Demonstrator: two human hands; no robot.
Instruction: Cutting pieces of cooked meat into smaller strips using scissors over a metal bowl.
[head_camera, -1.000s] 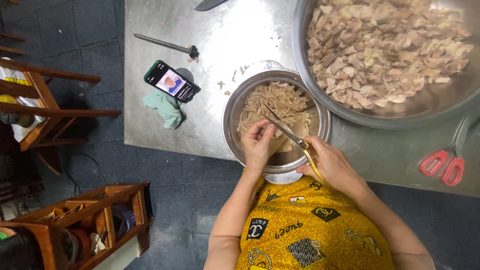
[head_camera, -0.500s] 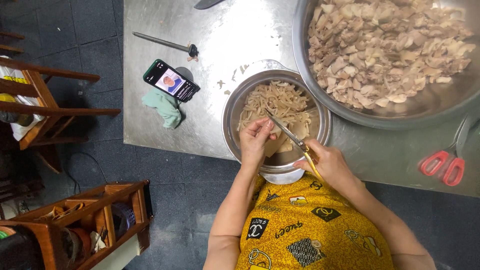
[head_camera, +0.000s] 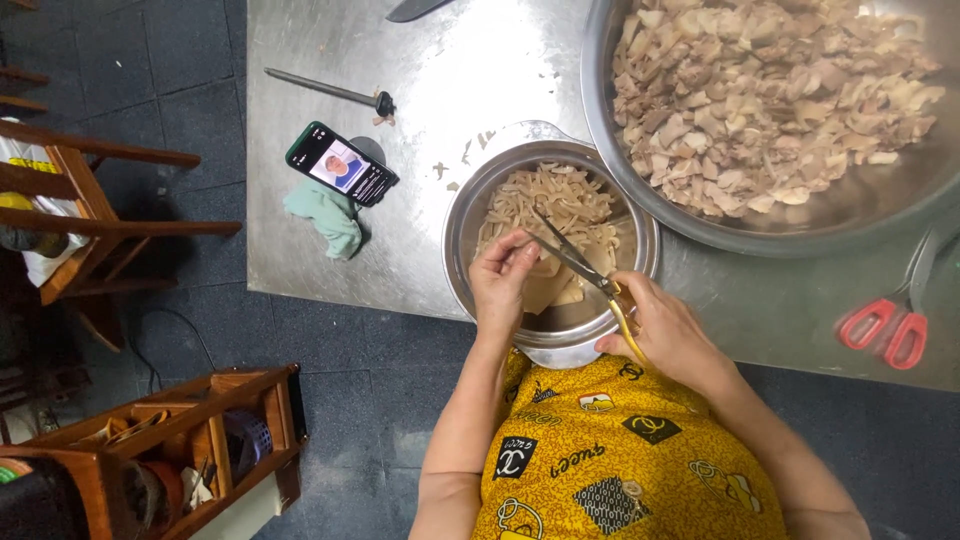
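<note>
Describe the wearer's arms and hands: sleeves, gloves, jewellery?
Both arms are bare from the upper arm down; no sleeve reaches the forearms. The left hand and right hand wear no gloves, and no ring, watch or bracelet shows. The garment is yellow, printed with small dark and white emblems and squiggly lines.

1. The left hand (head_camera: 503, 283) pinches a pale strip (head_camera: 548, 285) over the small steel bowl (head_camera: 470, 215) at the table's (head_camera: 300, 200) near edge.
2. The right hand (head_camera: 668, 335) works yellow-handled scissors (head_camera: 575, 262), blades over the strip.
3. A large bowl (head_camera: 600, 120) of pale pieces sits at the far right corner.
</note>
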